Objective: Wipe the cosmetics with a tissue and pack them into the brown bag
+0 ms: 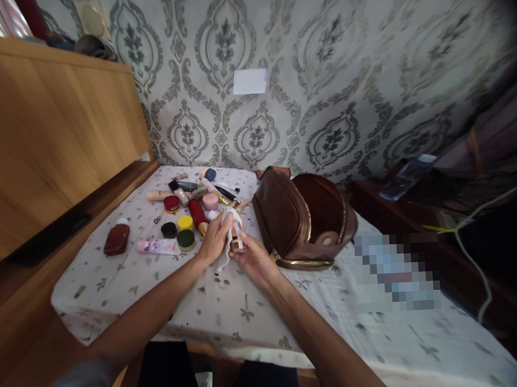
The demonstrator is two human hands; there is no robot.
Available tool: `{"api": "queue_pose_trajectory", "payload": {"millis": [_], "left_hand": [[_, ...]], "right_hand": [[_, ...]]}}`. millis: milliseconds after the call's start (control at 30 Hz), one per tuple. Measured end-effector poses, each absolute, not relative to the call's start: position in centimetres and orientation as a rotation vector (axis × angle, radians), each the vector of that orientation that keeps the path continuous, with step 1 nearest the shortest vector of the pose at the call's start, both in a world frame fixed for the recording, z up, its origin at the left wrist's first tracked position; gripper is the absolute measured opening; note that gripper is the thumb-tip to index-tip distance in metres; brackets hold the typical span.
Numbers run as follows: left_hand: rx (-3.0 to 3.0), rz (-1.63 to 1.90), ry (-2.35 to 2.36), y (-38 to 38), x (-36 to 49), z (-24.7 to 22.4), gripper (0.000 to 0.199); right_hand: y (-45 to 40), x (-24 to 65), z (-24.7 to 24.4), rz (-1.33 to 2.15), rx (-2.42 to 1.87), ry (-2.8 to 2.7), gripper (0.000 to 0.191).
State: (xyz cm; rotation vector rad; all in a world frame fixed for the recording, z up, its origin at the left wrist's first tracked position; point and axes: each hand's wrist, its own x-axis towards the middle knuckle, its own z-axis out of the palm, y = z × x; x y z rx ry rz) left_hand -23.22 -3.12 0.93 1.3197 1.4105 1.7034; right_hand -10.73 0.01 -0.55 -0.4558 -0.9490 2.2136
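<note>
My left hand (213,240) is closed around a white cloth (223,260), which is wrapped partly about a small cosmetic bottle. The bottle (237,245) looks clear and brownish, and its upper part is covered by the cloth. From the other side, the fingers of my right hand (257,262) grip this bottle near its lower end. Just beyond my left hand lie a red container (196,213), a pink round jar (210,202) and a yellow-lidded jar (185,223). Right of my hands, a brown leather bag (281,215) stands with its zipped top open.
Several cosmetics lie at the back left of the patterned cloth-covered table (251,315). A purple-and-white tube (159,246) and a red-brown bottle (116,239) lie further left. A wooden cabinet (56,140) borders the left; a white cable (470,257) hangs at the right.
</note>
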Motion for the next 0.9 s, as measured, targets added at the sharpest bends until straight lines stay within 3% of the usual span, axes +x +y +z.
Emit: {"api": "queue_pose_trajectory", "payload": {"millis": [133, 367, 633, 900], "left_hand": [[1.314, 1.692, 1.444, -2.8, -23.3, 0.6, 0.054], [1.378, 1.690, 1.514, -2.7, -23.1, 0.2, 0.046], [1.429, 1.672, 1.510, -2.7, -23.1, 0.4, 0.063], [1.563, 1.661, 1.402, -3.1, -22.8, 0.8, 0.054]], "right_hand": [[0.2, -10.4, -0.3, 2.255, -0.413, -0.878, 0.027], [1.4, -10.2, -0.4, 2.318, -0.426, -0.655, 0.032], [1.5, -10.3, -0.4, 2.268, -0.392, -0.634, 0.028], [1.0, -10.6, -0.9, 2.198, -0.388, -0.709, 0.032]]}}
